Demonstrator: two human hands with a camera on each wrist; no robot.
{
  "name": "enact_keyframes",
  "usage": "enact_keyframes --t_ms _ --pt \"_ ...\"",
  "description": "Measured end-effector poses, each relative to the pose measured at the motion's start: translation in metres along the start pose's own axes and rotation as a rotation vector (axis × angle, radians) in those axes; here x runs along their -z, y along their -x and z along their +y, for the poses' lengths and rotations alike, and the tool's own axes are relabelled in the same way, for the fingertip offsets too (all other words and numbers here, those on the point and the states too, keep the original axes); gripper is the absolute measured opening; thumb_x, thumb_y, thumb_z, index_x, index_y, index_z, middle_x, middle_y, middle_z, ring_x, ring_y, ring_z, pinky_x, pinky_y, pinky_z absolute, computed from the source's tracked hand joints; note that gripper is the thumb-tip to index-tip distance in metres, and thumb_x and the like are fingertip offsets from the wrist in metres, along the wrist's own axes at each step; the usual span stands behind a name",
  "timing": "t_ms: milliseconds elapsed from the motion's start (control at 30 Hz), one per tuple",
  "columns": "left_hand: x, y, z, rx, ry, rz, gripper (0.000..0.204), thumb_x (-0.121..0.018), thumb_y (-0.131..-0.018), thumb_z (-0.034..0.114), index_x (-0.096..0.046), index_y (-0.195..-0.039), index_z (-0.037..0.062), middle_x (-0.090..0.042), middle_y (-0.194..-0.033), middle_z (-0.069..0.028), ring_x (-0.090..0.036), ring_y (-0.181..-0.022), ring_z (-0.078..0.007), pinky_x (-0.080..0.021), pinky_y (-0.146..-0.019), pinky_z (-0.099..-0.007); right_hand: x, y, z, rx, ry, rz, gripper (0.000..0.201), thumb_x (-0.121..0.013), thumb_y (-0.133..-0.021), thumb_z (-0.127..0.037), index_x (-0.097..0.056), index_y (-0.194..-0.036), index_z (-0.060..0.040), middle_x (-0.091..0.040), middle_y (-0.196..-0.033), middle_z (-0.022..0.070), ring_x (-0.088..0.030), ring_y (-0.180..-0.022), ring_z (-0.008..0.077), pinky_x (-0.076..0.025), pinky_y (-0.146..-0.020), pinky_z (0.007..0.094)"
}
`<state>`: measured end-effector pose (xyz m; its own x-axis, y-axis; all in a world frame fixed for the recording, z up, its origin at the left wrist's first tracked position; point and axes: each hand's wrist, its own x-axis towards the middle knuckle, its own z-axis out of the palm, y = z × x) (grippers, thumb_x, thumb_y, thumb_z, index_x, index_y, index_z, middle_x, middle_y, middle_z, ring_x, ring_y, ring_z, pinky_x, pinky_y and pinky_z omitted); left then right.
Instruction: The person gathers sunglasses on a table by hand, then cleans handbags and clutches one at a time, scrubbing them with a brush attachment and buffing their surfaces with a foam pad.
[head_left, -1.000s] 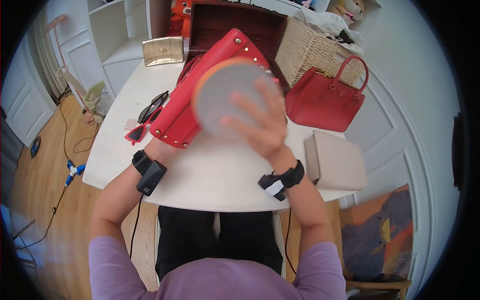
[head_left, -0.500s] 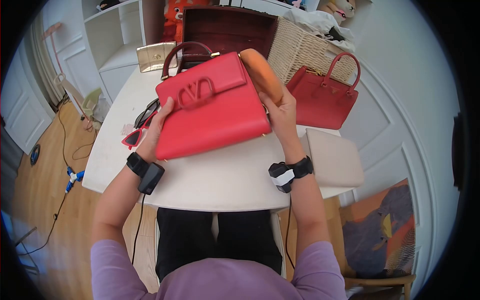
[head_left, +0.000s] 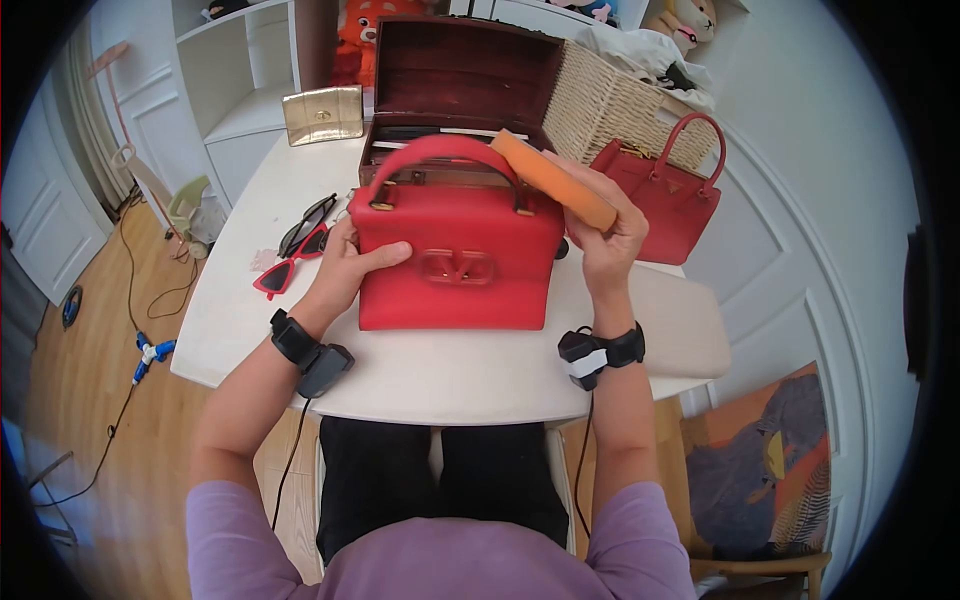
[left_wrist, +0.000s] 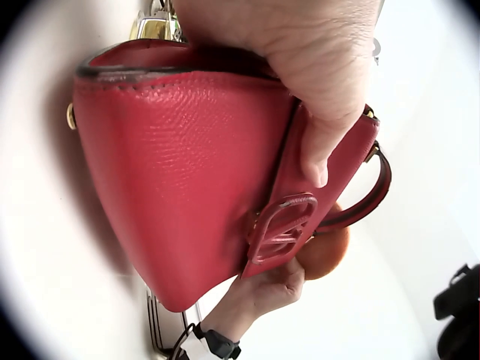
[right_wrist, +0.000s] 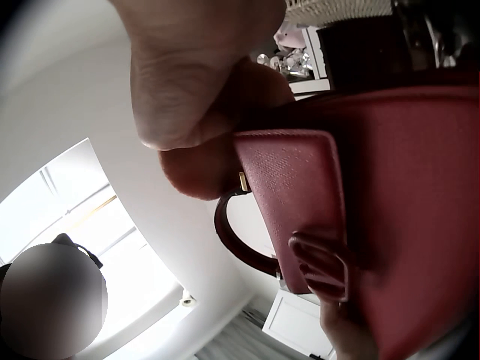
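A red handbag (head_left: 455,305) with a raised logo buckle stands upright in front of the person, its top handle arching up. At its left side, my left hand (head_left: 350,268) grips it, thumb flat on the front flap and the other fingers mostly hidden behind. My right hand (head_left: 612,240) holds a thick round orange sponge pad (head_left: 555,180) at the bag's upper right corner. In the left wrist view, the sponge pad (left_wrist: 330,251) shows beyond the flap. The right wrist view has the pad (right_wrist: 196,174) under the right hand, beside the handle's base.
Red sunglasses (head_left: 273,280) and black sunglasses (head_left: 307,225) lie left on the white table (head_left: 450,385). Behind are a gold wallet (head_left: 323,115), an open dark chest (head_left: 465,75) and a wicker basket (head_left: 600,100). A second red handbag (head_left: 665,215) and a beige pouch (head_left: 685,320) stand right.
The handbag has turned from underside-up, through a tilt, to upright with its front facing the person. The right hand with the sponge pad has moved right, to the bag's upper right corner.
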<state>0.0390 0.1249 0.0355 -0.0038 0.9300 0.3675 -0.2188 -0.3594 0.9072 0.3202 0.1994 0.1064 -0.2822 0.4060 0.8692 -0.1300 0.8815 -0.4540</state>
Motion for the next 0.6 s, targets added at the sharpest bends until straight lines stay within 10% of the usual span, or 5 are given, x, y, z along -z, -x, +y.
enact_keyframes --t_ms 133,333,600 --pt "-0.006 -0.002 0.001 0.050 -0.024 -0.020 0.054 -0.081 -0.079 0.010 -0.054 -0.126 0.0028 -0.064 -0.119 -0.0084 -0.062 -0.106 -0.0141 -0.051 -0.093 -0.0306 -0.014 -0.008 -0.016 0.033 0.040 0.113 0.036 -0.058 -0.082 0.008 -0.066 -0.117 0.0042 -0.068 -0.120 0.0167 -0.062 -0.116 0.0234 -0.045 -0.101 0.0343" --pt "-0.010 0.001 0.009 -0.026 -0.054 -0.073 0.065 -0.084 -0.076 0.011 -0.051 -0.131 0.0031 -0.062 -0.123 -0.0075 -0.061 -0.109 -0.0138 -0.050 -0.095 -0.0313 -0.050 -0.055 -0.068 0.543 0.577 -0.344 0.043 -0.061 -0.064 0.006 -0.072 -0.105 -0.0040 -0.071 -0.106 0.0116 -0.063 -0.111 0.0312 -0.046 -0.098 0.0439" --pt "-0.007 -0.002 -0.001 -0.301 -0.381 -0.054 0.060 -0.086 -0.074 0.024 -0.059 -0.125 0.0051 -0.068 -0.115 -0.0098 -0.064 -0.108 -0.0177 -0.049 -0.093 -0.0336 -0.085 -0.089 -0.104 0.500 0.719 -0.931 0.039 -0.064 -0.062 0.002 -0.074 -0.098 -0.0096 -0.071 -0.104 0.0096 -0.064 -0.102 0.0296 -0.050 -0.092 0.0408"
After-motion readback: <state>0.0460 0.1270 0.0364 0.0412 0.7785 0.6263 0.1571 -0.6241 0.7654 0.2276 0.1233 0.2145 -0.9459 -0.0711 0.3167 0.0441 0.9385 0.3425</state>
